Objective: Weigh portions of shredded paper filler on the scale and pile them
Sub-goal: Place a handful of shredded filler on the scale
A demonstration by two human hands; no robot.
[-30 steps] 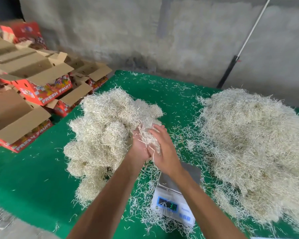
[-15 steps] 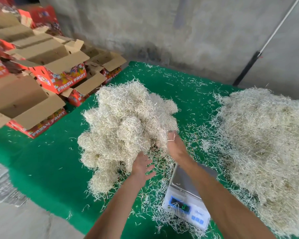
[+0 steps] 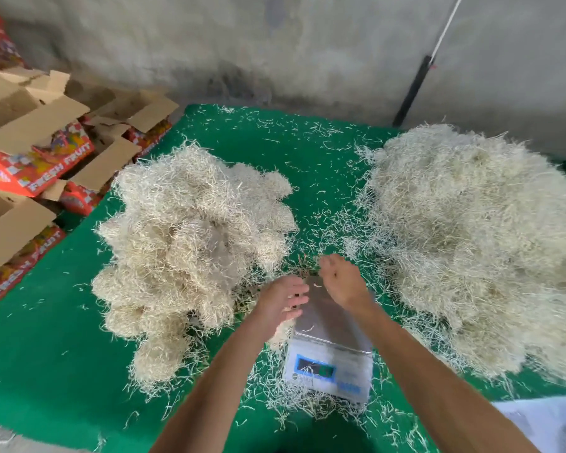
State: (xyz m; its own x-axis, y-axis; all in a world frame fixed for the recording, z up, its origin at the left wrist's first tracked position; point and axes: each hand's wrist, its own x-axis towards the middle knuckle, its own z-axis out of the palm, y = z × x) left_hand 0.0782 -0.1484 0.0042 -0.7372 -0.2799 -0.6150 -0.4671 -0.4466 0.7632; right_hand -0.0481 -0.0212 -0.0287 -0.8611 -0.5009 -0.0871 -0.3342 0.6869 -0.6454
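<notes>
A green worktop [image 3: 62,361] strewn with loose paper shreds stands against a grey concrete wall [image 3: 307,44]. Open fruit boxes [image 3: 36,158] crowd the edge at nine to ten o'clock; a black-and-white pole [image 3: 412,89] leans on the wall at one o'clock. The lumpy pile [image 3: 190,253] of shredded paper lies at ten o'clock of the scale [image 3: 330,348], the big heap [image 3: 477,243] at two o'clock. Left hand [image 3: 283,302] and right hand [image 3: 342,282] hover over the bare scale pan, fingers relaxed, grasping nothing.
</notes>
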